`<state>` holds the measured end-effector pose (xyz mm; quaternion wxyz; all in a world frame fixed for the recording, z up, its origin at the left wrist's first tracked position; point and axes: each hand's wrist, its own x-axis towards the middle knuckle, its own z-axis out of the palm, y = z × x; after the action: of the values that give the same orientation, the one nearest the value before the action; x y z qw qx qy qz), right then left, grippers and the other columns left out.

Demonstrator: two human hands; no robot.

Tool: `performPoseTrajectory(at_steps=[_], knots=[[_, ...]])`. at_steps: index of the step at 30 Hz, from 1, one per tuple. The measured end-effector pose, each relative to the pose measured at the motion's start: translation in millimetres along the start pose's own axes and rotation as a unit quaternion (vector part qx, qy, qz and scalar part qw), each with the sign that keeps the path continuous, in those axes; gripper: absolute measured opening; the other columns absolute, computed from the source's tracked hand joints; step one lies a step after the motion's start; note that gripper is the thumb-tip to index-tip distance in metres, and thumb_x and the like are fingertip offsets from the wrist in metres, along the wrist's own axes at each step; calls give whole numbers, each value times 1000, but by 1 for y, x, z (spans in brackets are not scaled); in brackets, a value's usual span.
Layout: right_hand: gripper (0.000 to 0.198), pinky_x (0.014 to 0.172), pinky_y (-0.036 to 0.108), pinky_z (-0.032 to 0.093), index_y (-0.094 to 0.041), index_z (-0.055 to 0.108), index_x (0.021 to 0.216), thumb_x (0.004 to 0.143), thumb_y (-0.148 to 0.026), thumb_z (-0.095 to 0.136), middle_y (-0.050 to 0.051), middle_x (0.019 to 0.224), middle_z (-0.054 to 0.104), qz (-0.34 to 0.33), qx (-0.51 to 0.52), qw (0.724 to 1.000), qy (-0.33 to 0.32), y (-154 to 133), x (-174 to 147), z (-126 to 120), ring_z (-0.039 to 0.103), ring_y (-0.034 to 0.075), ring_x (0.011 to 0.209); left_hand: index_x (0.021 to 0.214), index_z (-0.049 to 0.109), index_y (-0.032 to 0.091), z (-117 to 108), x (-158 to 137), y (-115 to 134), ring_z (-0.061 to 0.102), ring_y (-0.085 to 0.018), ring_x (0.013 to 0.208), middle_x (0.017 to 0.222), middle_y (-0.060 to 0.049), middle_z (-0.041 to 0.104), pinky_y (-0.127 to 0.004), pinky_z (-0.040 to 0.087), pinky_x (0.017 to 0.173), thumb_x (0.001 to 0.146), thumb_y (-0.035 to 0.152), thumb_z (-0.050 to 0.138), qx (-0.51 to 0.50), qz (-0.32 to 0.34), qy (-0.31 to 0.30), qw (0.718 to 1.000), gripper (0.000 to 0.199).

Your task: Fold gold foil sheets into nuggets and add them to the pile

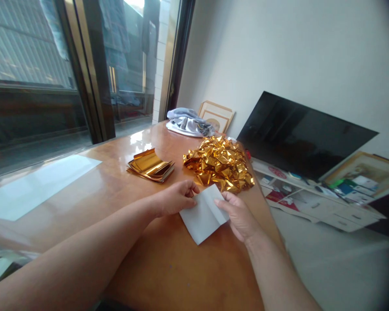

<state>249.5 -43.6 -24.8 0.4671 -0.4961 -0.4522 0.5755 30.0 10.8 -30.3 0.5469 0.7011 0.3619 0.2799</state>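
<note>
While the left hand (pixel 176 198) and right hand (pixel 240 214) pinch a creased white sheet (pixel 202 218) between them, fingers closed, thumbs uppermost, a gold foil stack (pixel 151 166) lies beyond the left hand, a crinkled gold heap (pixel 225 162) beyond both, and bundled cloth (pixel 188 122) farther ahead.

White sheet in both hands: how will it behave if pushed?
The sheet probably bends easily, looking thin and creased near the right hand. It's likely light: finger pinches alone seem to support it. Pushed edgewise, it may buckle along that crease.
</note>
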Motion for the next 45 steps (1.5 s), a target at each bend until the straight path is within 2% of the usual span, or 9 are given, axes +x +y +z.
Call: performPoseTrajectory(at_steps=[8, 15, 18, 21, 25, 29, 35, 40, 45], knots=[[30, 64, 28, 46, -17, 67, 86, 71, -41, 80, 3, 77, 72, 3, 23, 999, 28, 4, 5, -9, 61, 17, 65, 107, 53, 18, -1, -4, 4, 58, -12, 63, 77, 2, 59, -20, 38, 49, 70, 17, 62, 3, -31, -33, 999, 38], [34, 70, 31, 49, -18, 72, 92, 73, -46, 79, 5, 84, 74, -13, 17, 1000, 14, 1, 4, -6, 65, 21, 74, 108, 56, 19, -1, -5, 1, 56, -12, 59, 75, 4, 58, -21, 39, 49, 69, 19, 65, -14, -37, -49, 998, 40], [35, 69, 32, 49, -19, 73, 95, 76, -48, 76, 5, 86, 75, -18, -7, 1000, -1, 1, 2, -4, 65, 21, 73, 106, 58, 18, 0, -4, 2, 60, -14, 67, 81, 1, 62, -22, 43, 54, 69, 21, 68, -7, -30, -35, 999, 38], [35, 67, 31, 48, -19, 73, 95, 78, -49, 74, 5, 87, 75, -19, -26, 999, -26, 2, 0, -2, 65, 20, 71, 103, 59, 16, 2, -3, 6, 62, -16, 76, 90, -3, 66, -24, 46, 61, 73, 28, 70, -53, -19, -19, 998, 34], [40, 69, 32, 49, -21, 72, 102, 77, -52, 75, 4, 90, 75, -26, -15, 999, -34, -1, -1, 4, 66, 21, 75, 93, 61, 15, 5, -2, 9, 60, -14, 65, 80, -3, 66, -25, 44, 58, 79, 43, 69, -98, -30, -16, 995, 32], [44, 75, 35, 51, -21, 71, 101, 78, -59, 71, 6, 91, 75, -43, 31, 999, -6, -3, 1, 5, 68, 24, 84, 86, 61, 15, 5, 2, 8, 56, -13, 61, 73, -1, 63, -24, 41, 56, 76, 47, 72, -129, -31, 41, 990, 36], [40, 67, 33, 50, -20, 68, 97, 78, -55, 73, 6, 84, 73, -9, 43, 998, 33, 2, 5, 0, 66, 23, 76, 82, 57, 15, 0, 5, 9, 53, -10, 62, 72, 1, 60, -23, 40, 60, 74, 42, 75, -201, -13, 107, 974, 34], [32, 73, 33, 49, -19, 65, 85, 73, -45, 79, 3, 79, 72, -55, 39, 997, 42, 1, 4, -1, 64, 21, 75, 86, 60, 15, 2, 3, 14, 55, -11, 64, 76, 0, 64, -23, 41, 62, 68, 28, 75, -210, -21, 69, 975, 26], [29, 71, 31, 48, -19, 64, 86, 76, -44, 76, 2, 79, 71, -62, 20, 997, 35, -1, 2, -2, 62, 19, 71, 85, 60, 15, 2, 2, 16, 59, -12, 69, 80, -1, 67, -24, 43, 66, 64, 14, 68, -217, -14, 53, 975, 23]])
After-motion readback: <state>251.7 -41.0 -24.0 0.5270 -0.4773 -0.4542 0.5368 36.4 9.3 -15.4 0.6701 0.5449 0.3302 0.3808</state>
